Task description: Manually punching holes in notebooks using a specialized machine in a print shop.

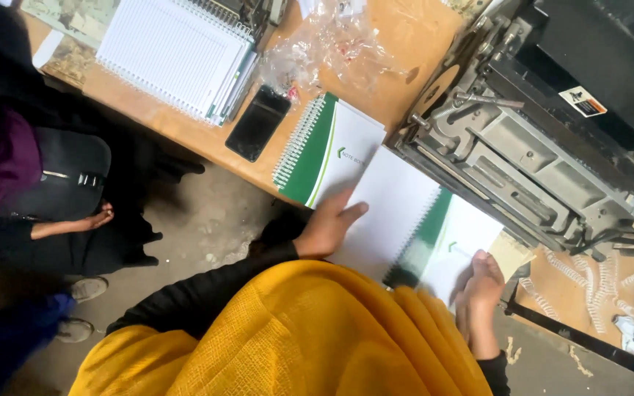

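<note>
My left hand (328, 224) grips the left edge of an opened spiral notebook (398, 213) with white pages and a green-and-white cover. My right hand (481, 290) holds the same notebook at its lower right cover edge. The notebook is lifted in front of a grey metal binding machine (522, 139). A second, closed green-and-white spiral notebook (324, 147) lies on the wooden table (398, 44) just left of the one I hold. My yellow scarf hides the notebook's lower part.
A black phone (258, 122) lies on the table by a stack of white spiral notebooks (174, 55). Crumpled clear plastic (332, 44) sits behind. Loose white spiral coils (610, 286) lie at the right. Another person in dark clothes (31, 183) stands at the left.
</note>
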